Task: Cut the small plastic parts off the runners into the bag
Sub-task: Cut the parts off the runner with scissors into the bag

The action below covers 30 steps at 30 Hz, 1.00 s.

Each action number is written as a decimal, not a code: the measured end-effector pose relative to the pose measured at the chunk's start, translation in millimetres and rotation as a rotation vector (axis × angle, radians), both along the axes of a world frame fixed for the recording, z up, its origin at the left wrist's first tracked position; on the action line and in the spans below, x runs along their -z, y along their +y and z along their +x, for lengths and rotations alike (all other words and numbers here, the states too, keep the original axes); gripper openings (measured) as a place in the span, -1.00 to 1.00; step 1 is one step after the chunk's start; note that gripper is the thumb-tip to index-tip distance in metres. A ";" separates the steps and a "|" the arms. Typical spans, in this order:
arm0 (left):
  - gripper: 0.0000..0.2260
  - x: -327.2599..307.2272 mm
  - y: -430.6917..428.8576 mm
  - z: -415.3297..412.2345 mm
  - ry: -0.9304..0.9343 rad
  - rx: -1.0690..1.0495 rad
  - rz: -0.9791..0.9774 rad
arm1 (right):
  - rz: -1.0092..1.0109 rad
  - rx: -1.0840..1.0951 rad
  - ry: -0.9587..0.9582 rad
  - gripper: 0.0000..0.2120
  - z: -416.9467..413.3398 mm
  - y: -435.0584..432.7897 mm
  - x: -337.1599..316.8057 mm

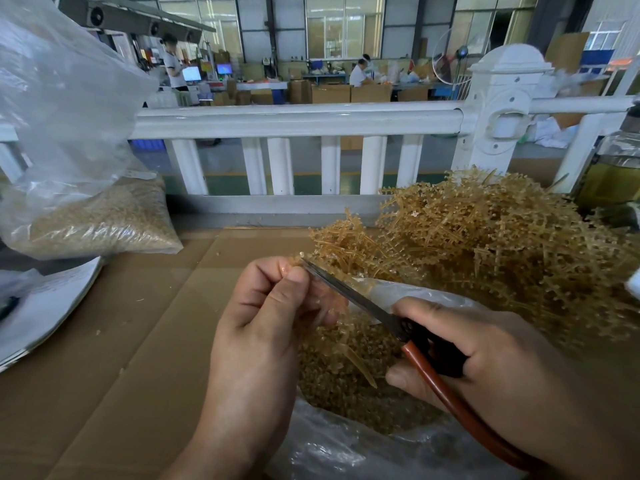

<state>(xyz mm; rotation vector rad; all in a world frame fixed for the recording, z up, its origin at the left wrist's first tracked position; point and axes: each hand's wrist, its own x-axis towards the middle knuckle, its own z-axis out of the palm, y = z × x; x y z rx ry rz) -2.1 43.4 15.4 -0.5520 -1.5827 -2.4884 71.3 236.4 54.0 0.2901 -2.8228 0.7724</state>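
The left fingers (273, 282) pinch a runner (297, 260) by its end, with the thumb pressed right beside the tip of the scissors (349, 294). That closeness is the risk: a snip could nick the thumb, or flick parts onto the cardboard (138, 341) instead of into the bag (346, 448) lying open below. The right hand (485, 362) curls round the scissor handles, blades nearly together. The left hand (256, 327) is held over the bag's edge, knuckles up. The heap of uncut runners (485, 237) lies behind.

Two hands, left hand (256, 327) and right hand (485, 368); one pair of scissors (363, 304); two bags, far bag (69, 133) at ten o'clock, near bag (346, 448) at six; one runner heap (485, 237) at two.
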 end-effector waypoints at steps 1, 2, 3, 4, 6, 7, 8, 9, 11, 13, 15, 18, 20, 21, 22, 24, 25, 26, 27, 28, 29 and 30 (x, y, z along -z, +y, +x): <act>-0.86 0.5 -0.2 -0.3 -0.001 -0.006 -0.005 | -0.004 0.003 -0.009 -0.62 0.2 0.0 -0.4; -0.86 1.1 -0.3 -0.6 0.000 -0.013 -0.013 | -0.008 0.003 -0.013 -0.61 -0.1 0.7 0.0; -0.86 1.7 -0.3 -0.8 0.003 -0.016 -0.017 | -0.004 0.003 -0.017 -0.56 -0.1 0.9 -0.3; -0.86 2.1 -0.3 -0.7 0.007 -0.013 -0.017 | 0.000 0.003 -0.018 -0.51 -0.4 1.2 -0.2; -0.87 2.0 0.6 -0.7 0.011 0.003 -0.009 | 0.000 0.006 -0.012 -0.47 -1.4 0.8 0.5; -0.87 1.8 1.2 -0.6 0.010 0.014 0.000 | -0.001 0.006 -0.007 -0.47 -1.4 0.6 0.7; -0.88 1.7 1.7 -0.7 0.007 0.024 0.014 | -0.003 0.005 0.000 -0.47 -1.4 0.7 1.1; -0.88 1.4 2.3 -0.8 0.004 0.035 0.029 | -0.003 0.003 0.001 -0.47 -1.3 1.0 1.0; -0.87 1.0 3.0 -0.4 0.001 0.049 0.050 | 0.007 0.002 -0.002 -0.46 -1.1 1.2 1.6; -0.87 0.4 3.7 0.5 -0.004 0.058 0.062 | 0.026 0.005 0.001 -0.46 -1.5 1.4 2.3; -0.87 -0.4 4.1 1.8 -0.006 0.067 0.068 | 0.028 0.012 0.010 -0.45 -1.7 1.2 2.7; -0.87 -1.6 4.1 2.9 -0.011 0.087 0.073 | 0.013 0.019 0.035 -0.46 -1.0 0.1 2.4; -0.88 -1.5 3.6 3.1 -0.023 0.094 0.078 | 0.003 0.028 0.047 -0.47 -0.3 -0.3 2.2; -0.88 -1.5 3.2 3.2 -0.027 0.096 0.081 | 0.002 0.030 0.047 -0.47 -0.1 -0.3 1.9; -0.88 -1.6 3.3 3.3 -0.029 0.099 0.083 | 0.003 0.026 0.048 -0.47 0.1 0.1 2.1; -0.88 -2.2 3.3 3.3 -0.028 0.101 0.079 | 0.011 0.016 0.040 -0.49 0.5 1.1 1.4; -0.88 -2.4 3.2 3.2 -0.026 0.098 0.073 | 0.018 0.013 0.024 -0.49 0.5 1.2 0.5; -0.88 -2.4 3.1 3.1 -0.024 0.092 0.066 | 0.024 0.009 0.011 -0.50 0.6 1.2 -0.3; -0.88 -2.4 3.0 2.9 -0.021 0.086 0.057 | 0.030 0.009 0.007 -0.50 0.8 1.4 -0.8; -0.87 -2.5 2.9 2.9 -0.018 0.080 0.050 | 0.032 0.010 0.015 -0.50 1.1 1.2 -1.4; -0.87 -2.6 2.8 2.9 -0.016 0.074 0.045 | 0.032 0.012 0.023 -0.53 1.3 0.9 -1.8; -0.87 -2.8 3.0 3.0 -0.013 0.072 0.043 | 0.031 0.011 0.032 -0.57 1.2 0.7 -1.4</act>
